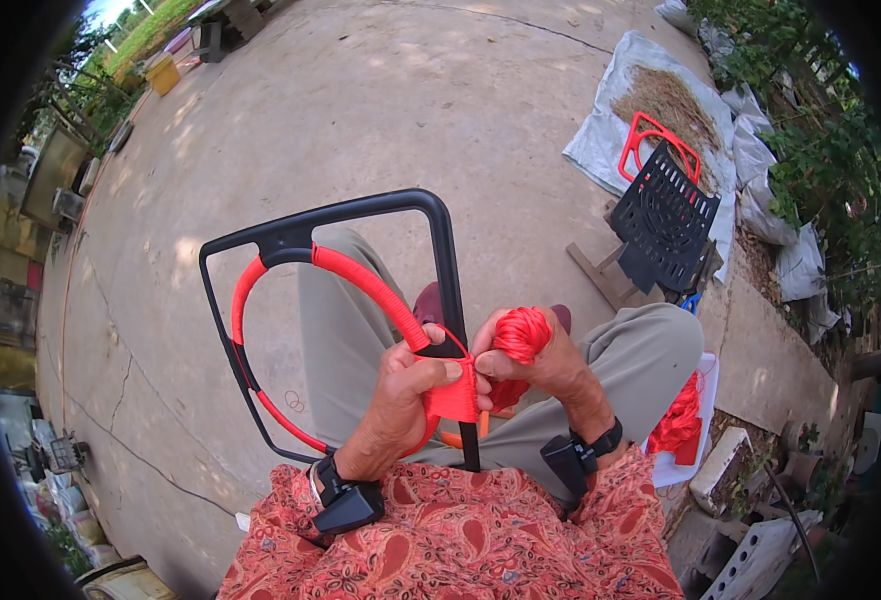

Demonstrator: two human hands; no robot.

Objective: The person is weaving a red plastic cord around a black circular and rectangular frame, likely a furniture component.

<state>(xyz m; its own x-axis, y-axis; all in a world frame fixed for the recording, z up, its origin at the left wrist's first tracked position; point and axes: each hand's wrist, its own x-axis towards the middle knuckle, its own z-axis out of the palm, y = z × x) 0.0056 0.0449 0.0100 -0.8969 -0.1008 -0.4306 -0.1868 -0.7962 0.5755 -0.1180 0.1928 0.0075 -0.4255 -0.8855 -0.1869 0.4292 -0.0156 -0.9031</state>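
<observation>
A black frame (352,207), squarish with a ring inside it, leans across my lap. Red cord covers much of the ring (361,277), with bare black stretches between. At the near right corner a wide red wrapped patch (451,396) joins ring and side bar. My left hand (393,395) is closed on the ring there, thumb lying on the patch. My right hand (553,372) holds a red cord bundle (523,335) against its thumb side, and its fingertips touch the patch's right edge. A strand loops over the corner between my hands.
To the right a black slotted plastic panel (666,218) sits by a wooden stand, behind it a red frame (639,145) on a pale sheet (601,112). Beside my right knee a white tray (710,378) holds red cord. Concrete blocks (721,468) lie at lower right.
</observation>
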